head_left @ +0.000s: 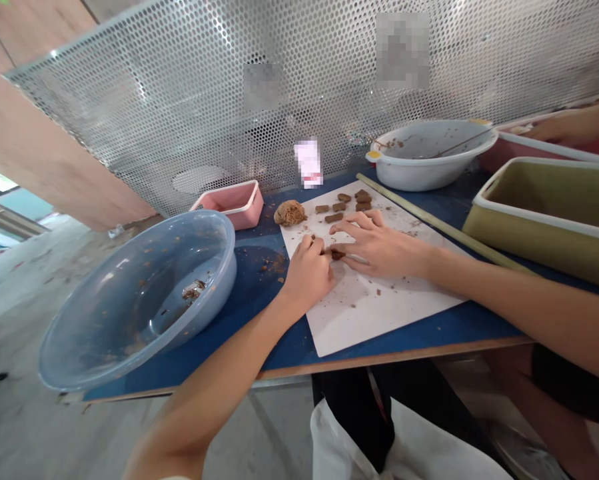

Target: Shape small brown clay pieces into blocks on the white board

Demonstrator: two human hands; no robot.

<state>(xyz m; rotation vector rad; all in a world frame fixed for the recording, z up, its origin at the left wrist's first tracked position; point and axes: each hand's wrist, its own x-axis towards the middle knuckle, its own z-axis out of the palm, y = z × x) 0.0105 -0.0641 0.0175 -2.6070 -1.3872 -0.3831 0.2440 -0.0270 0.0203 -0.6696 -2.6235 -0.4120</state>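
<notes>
A small dark brown piece [338,255], perhaps clay or dough, lies between my two hands over a white board [332,333]. My left hand [309,270] is closed, its curled fingers at the piece's left end. From the other side, my right hand [374,245] has its thumb and forefinger around the piece, while its other fingers stretch out over the board. The fingertips partly hide the piece. Just beyond my hands, several short brown pieces [339,207] lie in loose rows. A crumpled tan lump [290,213] sits at the board's far left corner.
A large blue basin [214,233] stands left, with a pink tub [249,207] behind it. A bamboo-like stick [429,220] lies along the board's right side. Beyond are a white basin [414,172] and an olive tub [539,227]. Another person's hand [562,129] is far right.
</notes>
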